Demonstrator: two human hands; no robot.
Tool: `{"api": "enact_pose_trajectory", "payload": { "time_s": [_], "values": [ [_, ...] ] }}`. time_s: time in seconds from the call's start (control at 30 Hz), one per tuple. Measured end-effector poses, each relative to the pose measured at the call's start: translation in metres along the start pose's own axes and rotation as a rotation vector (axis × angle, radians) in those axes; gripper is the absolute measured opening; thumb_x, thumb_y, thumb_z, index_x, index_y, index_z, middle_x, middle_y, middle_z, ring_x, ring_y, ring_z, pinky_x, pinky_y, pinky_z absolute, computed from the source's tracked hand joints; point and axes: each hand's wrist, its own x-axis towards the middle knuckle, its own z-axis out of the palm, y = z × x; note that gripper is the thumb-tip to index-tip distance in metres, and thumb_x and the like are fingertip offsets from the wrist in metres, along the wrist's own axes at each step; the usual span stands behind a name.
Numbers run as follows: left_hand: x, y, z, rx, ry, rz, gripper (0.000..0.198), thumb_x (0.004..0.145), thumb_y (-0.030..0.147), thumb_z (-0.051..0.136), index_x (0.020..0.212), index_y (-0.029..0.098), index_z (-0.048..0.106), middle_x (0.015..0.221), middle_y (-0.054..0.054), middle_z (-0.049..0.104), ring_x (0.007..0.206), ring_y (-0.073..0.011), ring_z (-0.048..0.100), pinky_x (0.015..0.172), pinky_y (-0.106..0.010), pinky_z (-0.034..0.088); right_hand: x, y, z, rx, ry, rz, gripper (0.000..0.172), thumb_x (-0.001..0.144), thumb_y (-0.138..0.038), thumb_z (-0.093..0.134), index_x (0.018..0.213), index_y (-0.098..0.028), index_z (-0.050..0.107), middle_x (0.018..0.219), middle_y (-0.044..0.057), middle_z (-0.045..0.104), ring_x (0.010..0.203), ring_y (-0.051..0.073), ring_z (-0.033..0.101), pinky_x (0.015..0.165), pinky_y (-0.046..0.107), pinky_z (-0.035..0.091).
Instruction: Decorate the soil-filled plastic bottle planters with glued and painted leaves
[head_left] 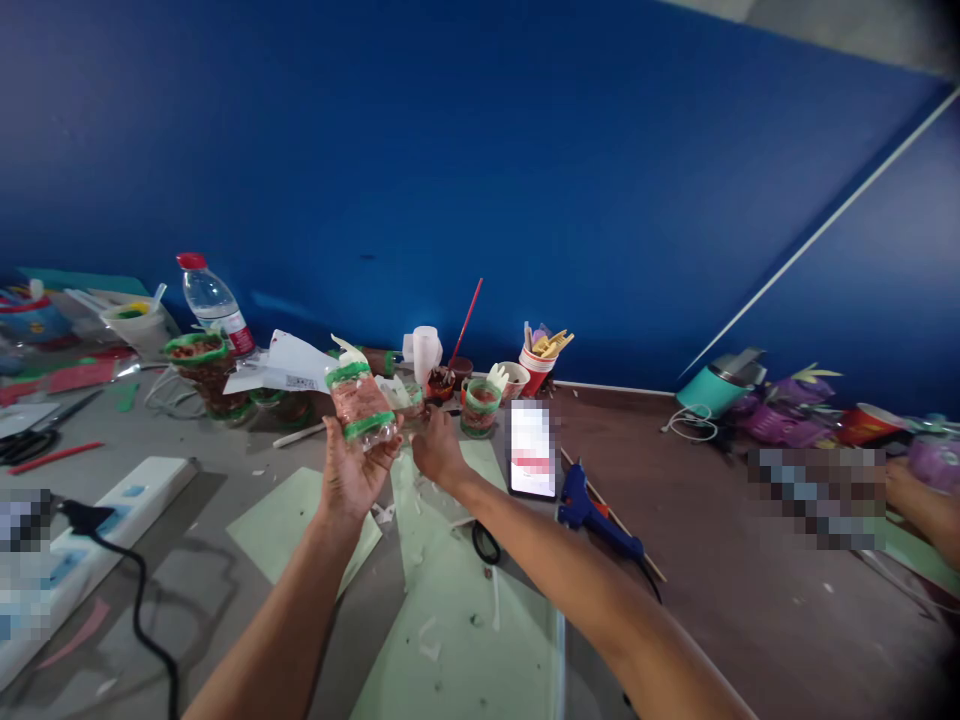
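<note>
My left hand [352, 472] is wrapped around a clear plastic bottle piece [361, 402] with green bands at its top and bottom and reddish-brown paint between. It is raised above the table and tilted, with a pale torn strip at its upper end. My right hand [438, 447] reaches forward beside it, fingers curled down among small cups. What those fingers hold, if anything, is hidden. Close to them are a clear cup [409, 398], a brown-smeared pot [440, 381] and a green-rimmed cup [480, 408] with a white fork-like piece.
A lit phone [532, 450] stands right of my right hand, with a blue glue gun [600, 510] beyond. Pale green sheets [457, 630] lie under my arms. At left are a power strip [97, 550] and a water bottle [216, 305]. Another person's hand [919, 500] is far right.
</note>
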Motion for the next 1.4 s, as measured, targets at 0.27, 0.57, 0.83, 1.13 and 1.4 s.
{"api": "enact_pose_trajectory", "payload": {
  "time_s": [0.27, 0.57, 0.83, 1.13, 1.4],
  "values": [
    [0.000, 0.001, 0.001, -0.016, 0.009, -0.007, 0.055, 0.083, 0.061, 0.047, 0.103, 0.013, 0.064, 0.087, -0.012, 0.074, 0.081, -0.0264, 0.071, 0.062, -0.032, 0.059, 0.003, -0.012, -0.005, -0.157, -0.046, 0.100, 0.043, 0.076, -0.025, 0.061, 0.115, -0.013, 0.048, 0.110, 0.017, 0.064, 0.108, 0.031, 0.057, 0.091, 0.043, 0.039],
    [0.001, 0.001, -0.001, -0.008, 0.029, 0.002, 0.057, 0.085, 0.062, 0.044, 0.101, 0.011, 0.065, 0.086, -0.013, 0.074, 0.077, -0.0255, 0.071, 0.061, -0.031, 0.059, 0.007, -0.018, -0.016, -0.270, -0.136, 0.121, 0.052, 0.076, -0.035, 0.064, 0.118, -0.010, 0.048, 0.114, 0.020, 0.064, 0.112, 0.033, 0.056, 0.094, 0.045, 0.035],
    [0.003, -0.001, -0.004, -0.027, 0.008, -0.046, 0.064, 0.083, 0.065, 0.043, 0.108, 0.010, 0.064, 0.086, -0.015, 0.073, 0.078, -0.0243, 0.071, 0.061, -0.029, 0.058, -0.012, 0.006, -0.063, -0.282, -0.260, 0.068, 0.041, 0.082, -0.031, 0.057, 0.119, -0.015, 0.055, 0.108, 0.012, 0.069, 0.103, 0.027, 0.063, 0.089, 0.036, 0.042],
    [0.000, -0.002, 0.002, 0.002, -0.022, -0.001, 0.060, 0.080, 0.063, 0.052, 0.106, 0.010, 0.064, 0.086, -0.014, 0.073, 0.077, -0.0250, 0.071, 0.059, -0.029, 0.058, -0.015, 0.024, -0.090, -0.371, -0.252, -0.025, 0.028, 0.089, -0.018, 0.044, 0.108, -0.014, 0.064, 0.112, 0.010, 0.068, 0.104, 0.021, 0.062, 0.085, 0.025, 0.044],
    [-0.006, -0.002, 0.007, -0.005, 0.001, -0.010, 0.053, 0.082, 0.060, 0.050, 0.098, 0.012, 0.067, 0.084, -0.013, 0.074, 0.076, -0.0252, 0.072, 0.059, -0.030, 0.059, 0.021, -0.011, -0.045, -0.567, -0.302, -0.071, 0.023, 0.091, -0.017, 0.049, 0.111, -0.012, 0.061, 0.114, 0.014, 0.062, 0.098, 0.024, 0.063, 0.081, 0.036, 0.050]
  ]
}}
